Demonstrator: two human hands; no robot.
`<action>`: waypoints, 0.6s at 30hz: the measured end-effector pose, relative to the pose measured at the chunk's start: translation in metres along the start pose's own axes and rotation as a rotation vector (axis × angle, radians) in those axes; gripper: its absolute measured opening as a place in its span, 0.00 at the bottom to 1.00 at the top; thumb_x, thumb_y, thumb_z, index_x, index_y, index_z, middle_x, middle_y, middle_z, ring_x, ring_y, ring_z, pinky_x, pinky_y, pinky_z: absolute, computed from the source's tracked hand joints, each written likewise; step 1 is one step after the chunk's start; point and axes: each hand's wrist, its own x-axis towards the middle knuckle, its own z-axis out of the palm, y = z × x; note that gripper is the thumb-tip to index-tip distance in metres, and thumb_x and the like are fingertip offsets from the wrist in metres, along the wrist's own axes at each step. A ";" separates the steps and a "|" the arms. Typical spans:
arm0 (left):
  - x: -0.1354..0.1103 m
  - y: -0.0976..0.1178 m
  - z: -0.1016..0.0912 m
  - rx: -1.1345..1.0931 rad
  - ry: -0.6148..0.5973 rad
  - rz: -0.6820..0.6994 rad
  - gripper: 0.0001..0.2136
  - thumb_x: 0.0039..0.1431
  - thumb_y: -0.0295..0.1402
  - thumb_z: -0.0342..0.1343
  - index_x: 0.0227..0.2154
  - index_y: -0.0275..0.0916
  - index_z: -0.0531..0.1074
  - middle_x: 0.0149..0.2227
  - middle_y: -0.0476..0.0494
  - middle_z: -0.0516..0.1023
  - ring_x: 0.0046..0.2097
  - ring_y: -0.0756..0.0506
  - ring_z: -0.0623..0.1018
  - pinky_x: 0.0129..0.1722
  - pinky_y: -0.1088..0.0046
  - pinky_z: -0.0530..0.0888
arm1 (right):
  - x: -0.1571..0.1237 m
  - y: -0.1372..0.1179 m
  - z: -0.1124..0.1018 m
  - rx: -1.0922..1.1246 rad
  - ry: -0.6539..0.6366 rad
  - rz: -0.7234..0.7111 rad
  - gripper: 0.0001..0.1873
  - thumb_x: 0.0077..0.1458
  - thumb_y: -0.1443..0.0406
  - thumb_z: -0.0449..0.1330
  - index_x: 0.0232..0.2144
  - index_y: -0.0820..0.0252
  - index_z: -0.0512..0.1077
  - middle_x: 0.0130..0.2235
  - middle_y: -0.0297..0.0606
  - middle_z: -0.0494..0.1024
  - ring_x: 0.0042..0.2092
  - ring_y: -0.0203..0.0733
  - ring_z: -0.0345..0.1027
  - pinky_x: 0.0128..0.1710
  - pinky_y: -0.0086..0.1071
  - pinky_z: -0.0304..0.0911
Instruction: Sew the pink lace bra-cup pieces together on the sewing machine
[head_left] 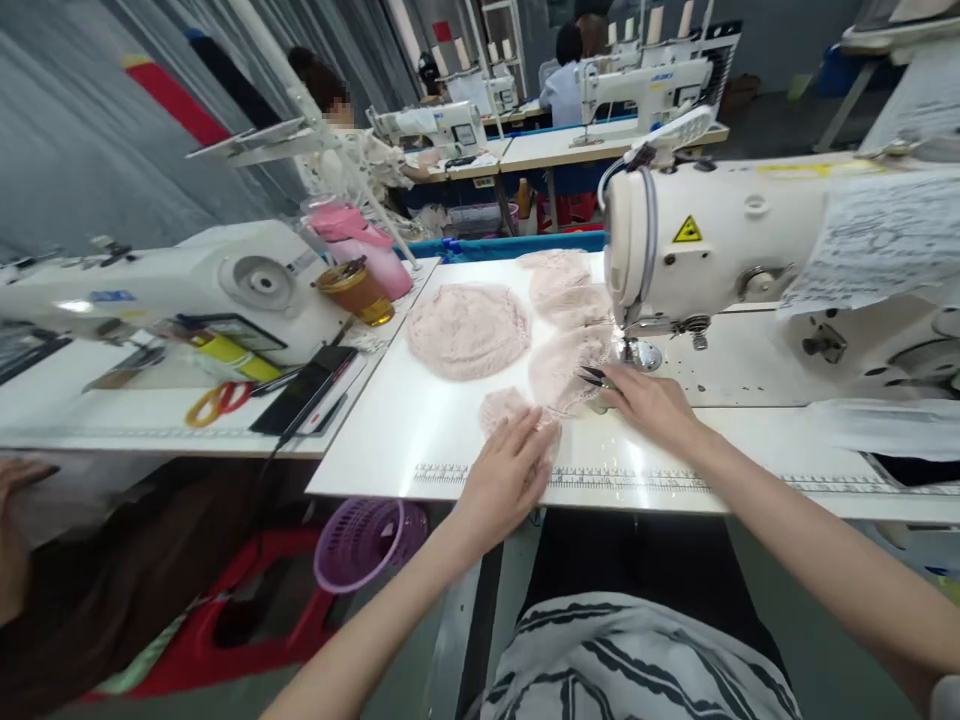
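Observation:
My left hand [510, 470] is near the table's front edge, its fingers closed over a pale pink lace fabric piece [501, 405]; the part under the palm is hidden. My right hand [651, 405] grips small thread snips [592, 376] with dark pointed blades aimed left. Those blades lie over more pink lace fabric [559, 365], which runs up to the needle area of the white sewing machine [697, 235]. Further left, a rounded pink lace piece [469, 332] lies flat on the white tabletop [390, 430].
To the left stand an amber cup [358, 295], a pink bottle [367, 255] and another sewing machine [225, 285]. Scissors [219, 402] and a black case [304, 395] lie there. A purple basket [360, 550] sits below the table. Other people work nearby.

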 end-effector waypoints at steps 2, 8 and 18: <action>-0.025 0.010 0.003 0.046 0.051 0.007 0.23 0.66 0.38 0.49 0.62 0.40 0.60 0.64 0.36 0.61 0.66 0.37 0.60 0.63 0.50 0.61 | -0.001 -0.001 0.001 -0.050 -0.028 -0.036 0.24 0.67 0.57 0.43 0.59 0.58 0.63 0.56 0.42 0.73 0.44 0.48 0.75 0.31 0.38 0.70; -0.054 0.025 0.015 0.144 0.248 -0.018 0.19 0.63 0.34 0.55 0.56 0.43 0.67 0.59 0.41 0.70 0.62 0.39 0.68 0.62 0.55 0.65 | -0.004 -0.001 -0.001 -0.049 -0.013 -0.076 0.23 0.67 0.58 0.43 0.58 0.59 0.65 0.56 0.40 0.74 0.45 0.48 0.75 0.30 0.38 0.69; -0.056 0.028 0.010 -0.056 0.348 0.001 0.13 0.62 0.25 0.52 0.47 0.44 0.73 0.54 0.42 0.75 0.58 0.40 0.72 0.58 0.56 0.69 | -0.005 -0.006 -0.010 0.073 -0.010 -0.034 0.24 0.67 0.57 0.44 0.58 0.62 0.65 0.55 0.45 0.74 0.46 0.50 0.74 0.34 0.41 0.71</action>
